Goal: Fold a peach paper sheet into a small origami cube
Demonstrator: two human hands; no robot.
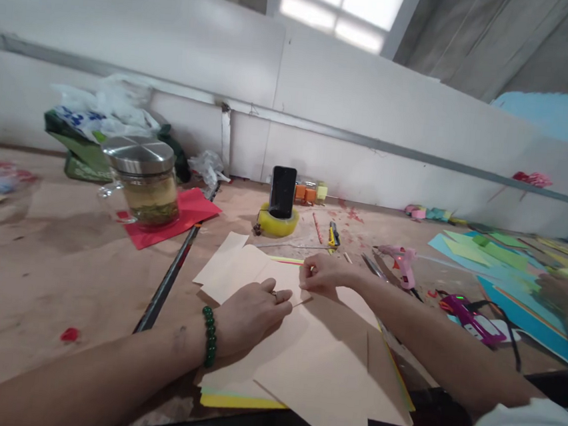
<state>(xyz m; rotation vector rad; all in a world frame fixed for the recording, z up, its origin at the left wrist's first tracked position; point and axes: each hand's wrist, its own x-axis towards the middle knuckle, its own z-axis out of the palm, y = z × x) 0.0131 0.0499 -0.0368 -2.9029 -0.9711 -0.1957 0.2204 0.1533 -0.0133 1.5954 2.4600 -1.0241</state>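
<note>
My left hand [254, 314], with a green bead bracelet at the wrist, lies on a sheet of pale peach paper [243, 269]. Its fingers are loosely bent and rest on the surface without gripping. At that sheet's right edge my right hand [326, 272] is closed in a pinch on the paper, its thumb and fingertips together. Beneath both hands spreads a pile of larger peach sheets [319, 370]; yellow and green edges show from under it. Another peach piece [222, 257] lies at the pile's upper left.
A glass mug [150, 193] of tea stands on red paper [194, 211]. Behind the pile a phone [282, 193] leans in a yellow tape roll [280, 223]. To the right lie a cutter [333, 234], two glue guns [404, 265] and coloured sheets, with another person's hand [567, 294].
</note>
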